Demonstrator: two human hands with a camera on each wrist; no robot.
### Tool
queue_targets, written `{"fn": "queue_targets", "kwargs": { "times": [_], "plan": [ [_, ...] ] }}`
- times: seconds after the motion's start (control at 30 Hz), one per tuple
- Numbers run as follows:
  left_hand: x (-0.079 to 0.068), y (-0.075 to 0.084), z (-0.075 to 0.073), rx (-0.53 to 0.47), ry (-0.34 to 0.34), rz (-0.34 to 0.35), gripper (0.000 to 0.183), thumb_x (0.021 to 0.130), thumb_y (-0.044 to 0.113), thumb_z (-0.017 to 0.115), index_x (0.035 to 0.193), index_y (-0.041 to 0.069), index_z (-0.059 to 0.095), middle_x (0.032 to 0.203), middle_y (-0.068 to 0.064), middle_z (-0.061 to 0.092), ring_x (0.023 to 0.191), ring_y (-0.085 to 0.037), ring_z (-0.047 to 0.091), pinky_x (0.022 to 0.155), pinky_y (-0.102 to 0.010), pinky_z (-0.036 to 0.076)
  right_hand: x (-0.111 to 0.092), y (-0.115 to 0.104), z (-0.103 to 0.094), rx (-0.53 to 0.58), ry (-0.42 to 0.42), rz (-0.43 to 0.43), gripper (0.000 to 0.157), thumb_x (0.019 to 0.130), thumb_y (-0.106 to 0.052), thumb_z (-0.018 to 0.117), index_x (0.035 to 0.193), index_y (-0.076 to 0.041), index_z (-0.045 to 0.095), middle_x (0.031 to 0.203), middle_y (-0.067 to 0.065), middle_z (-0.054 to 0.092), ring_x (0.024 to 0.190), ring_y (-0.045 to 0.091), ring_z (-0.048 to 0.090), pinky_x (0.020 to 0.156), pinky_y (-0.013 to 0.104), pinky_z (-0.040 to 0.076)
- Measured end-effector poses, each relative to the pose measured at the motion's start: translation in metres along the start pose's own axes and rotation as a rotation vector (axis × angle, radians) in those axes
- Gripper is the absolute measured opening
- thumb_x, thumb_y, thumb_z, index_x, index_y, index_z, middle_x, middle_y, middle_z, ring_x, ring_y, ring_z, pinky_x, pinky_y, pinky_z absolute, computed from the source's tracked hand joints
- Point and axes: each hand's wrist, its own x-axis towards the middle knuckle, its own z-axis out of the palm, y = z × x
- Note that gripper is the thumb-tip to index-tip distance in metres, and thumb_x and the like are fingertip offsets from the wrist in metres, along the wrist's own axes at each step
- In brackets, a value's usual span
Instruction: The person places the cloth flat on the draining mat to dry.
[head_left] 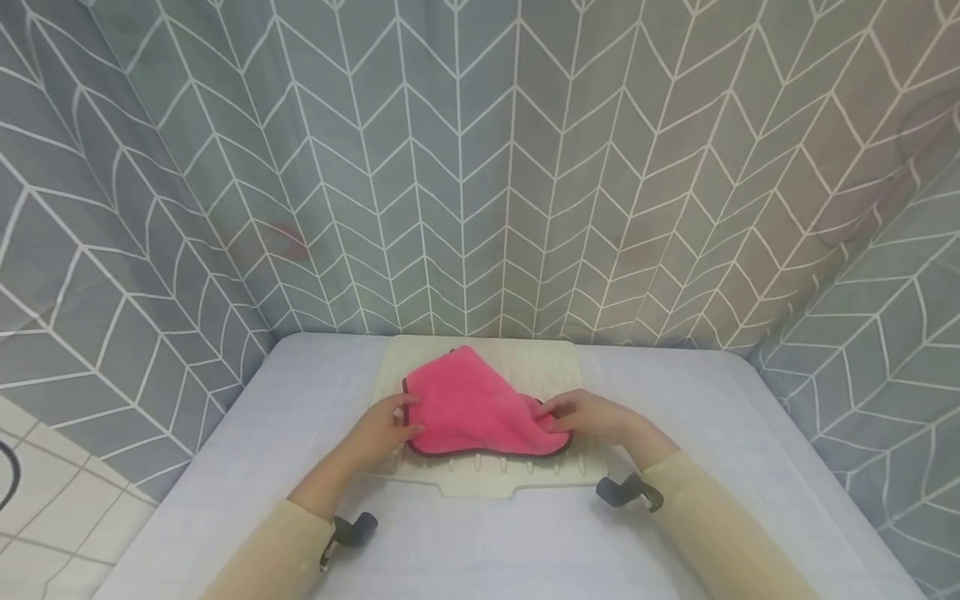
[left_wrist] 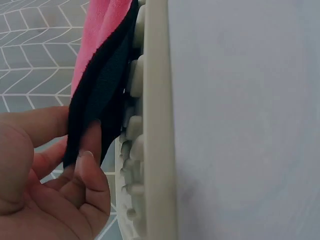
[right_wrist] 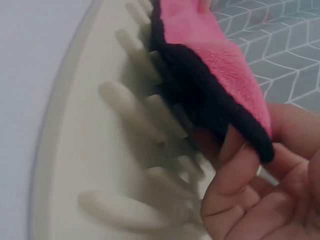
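A pink cloth (head_left: pixel 471 404) with dark edging lies spread, slightly rumpled, over a cream pegged board (head_left: pixel 476 485). My left hand (head_left: pixel 378 433) pinches its left edge between thumb and fingers; the left wrist view shows the dark underside of the cloth (left_wrist: pixel 105 85) there. On the other side, my right hand (head_left: pixel 588 415) pinches the right corner, where the fabric bunches up. In the right wrist view that corner of the cloth (right_wrist: pixel 235 70) stands lifted off the pegs (right_wrist: pixel 127 107). Much of the board's middle is hidden under the cloth.
A white-covered table (head_left: pixel 480 550) carries the board near its back edge. Grey curtains (head_left: pixel 487 167) with a white chevron pattern enclose the back and both sides. White floor tiles (head_left: pixel 67 500) show at lower left. Each sleeve has a black wrist mount (head_left: pixel 630 492).
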Motion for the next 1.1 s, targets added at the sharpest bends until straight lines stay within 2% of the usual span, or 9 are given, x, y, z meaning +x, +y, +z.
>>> {"fn": "queue_targets", "kwargs": {
  "times": [0.2, 0.33, 0.5, 0.7, 0.73, 0.8, 0.9, 0.97, 1.1],
  "plan": [
    [0.001, 0.003, -0.011, -0.016, -0.015, -0.015, 0.067, 0.089, 0.012, 0.076, 0.149, 0.007, 0.046, 0.091, -0.006, 0.06, 0.074, -0.016, 0.057, 0.062, -0.028, 0.051, 0.0, -0.002, -0.008, 0.011, 0.069, -0.057, 0.051, 0.09, -0.012, 0.071, 0.139, -0.018, 0.061, 0.146, 0.004, 0.054, 0.143, 0.029, 0.035, 0.117, 0.052, 0.026],
    [0.005, 0.003, -0.019, -0.017, -0.058, 0.002, 0.077, 0.089, 0.011, 0.076, 0.155, 0.009, 0.036, 0.08, -0.006, 0.062, 0.07, -0.018, 0.06, 0.062, -0.031, 0.051, -0.001, -0.009, -0.01, 0.083, 0.157, -0.124, 0.058, 0.093, -0.014, 0.068, 0.149, -0.015, 0.05, 0.154, 0.008, 0.044, 0.143, 0.031, 0.037, 0.113, 0.05, 0.036],
    [0.01, 0.001, -0.026, -0.034, -0.053, 0.057, 0.089, 0.088, 0.01, 0.077, 0.159, 0.009, 0.024, 0.073, -0.006, 0.06, 0.068, -0.018, 0.059, 0.062, -0.03, 0.049, -0.001, -0.014, -0.012, 0.193, 0.309, -0.203, 0.066, 0.098, -0.01, 0.064, 0.157, -0.008, 0.033, 0.164, 0.015, 0.023, 0.135, 0.039, 0.046, 0.098, 0.034, 0.052],
    [0.014, 0.005, -0.033, -0.038, 0.03, 0.126, 0.096, 0.086, 0.01, 0.079, 0.161, 0.016, 0.019, 0.108, -0.017, 0.058, 0.073, -0.018, 0.058, 0.064, -0.029, 0.054, -0.005, -0.021, -0.015, 0.187, 0.451, -0.309, 0.078, 0.094, -0.006, 0.07, 0.158, -0.006, 0.026, 0.162, 0.022, 0.024, 0.121, 0.034, 0.061, 0.089, 0.023, 0.055],
    [0.015, 0.006, -0.034, -0.036, 0.038, 0.139, 0.097, 0.086, 0.009, 0.079, 0.161, 0.015, 0.019, 0.121, -0.019, 0.055, 0.074, -0.019, 0.059, 0.065, -0.03, 0.055, -0.007, -0.022, -0.016, 0.178, 0.457, -0.316, 0.079, 0.093, -0.006, 0.07, 0.158, -0.006, 0.026, 0.16, 0.024, 0.027, 0.118, 0.032, 0.063, 0.088, 0.024, 0.055],
    [0.015, 0.007, -0.035, -0.03, 0.042, 0.143, 0.097, 0.086, 0.009, 0.08, 0.161, 0.015, 0.02, 0.123, -0.022, 0.055, 0.073, -0.019, 0.06, 0.065, -0.03, 0.055, -0.01, -0.022, -0.018, 0.122, 0.47, -0.298, 0.081, 0.091, -0.008, 0.073, 0.158, -0.007, 0.028, 0.156, 0.026, 0.034, 0.113, 0.026, 0.067, 0.086, 0.023, 0.056],
    [0.016, 0.005, -0.035, -0.017, -0.006, 0.136, 0.096, 0.086, 0.007, 0.079, 0.161, 0.011, 0.019, 0.114, -0.02, 0.061, 0.074, -0.018, 0.063, 0.065, -0.03, 0.055, -0.015, -0.019, -0.018, 0.016, 0.424, -0.237, 0.082, 0.09, -0.011, 0.075, 0.157, -0.005, 0.028, 0.151, 0.03, 0.039, 0.101, 0.026, 0.071, 0.082, 0.026, 0.057],
    [0.015, 0.001, -0.034, -0.004, -0.049, 0.099, 0.097, 0.085, 0.008, 0.079, 0.161, 0.011, 0.019, 0.094, -0.014, 0.062, 0.075, -0.016, 0.063, 0.065, -0.029, 0.053, -0.019, -0.017, -0.016, -0.061, 0.376, -0.165, 0.084, 0.089, -0.014, 0.077, 0.157, -0.003, 0.029, 0.152, 0.029, 0.038, 0.092, 0.026, 0.073, 0.078, 0.028, 0.058],
    [0.012, -0.006, -0.03, 0.017, -0.111, 0.056, 0.098, 0.084, 0.009, 0.081, 0.161, 0.01, 0.019, 0.125, -0.018, 0.058, 0.075, -0.015, 0.06, 0.064, -0.027, 0.051, -0.023, -0.014, -0.011, -0.145, 0.267, -0.057, 0.085, 0.087, -0.017, 0.079, 0.156, -0.003, 0.03, 0.152, 0.028, 0.037, 0.081, 0.023, 0.072, 0.072, 0.032, 0.057]
  ]
}}
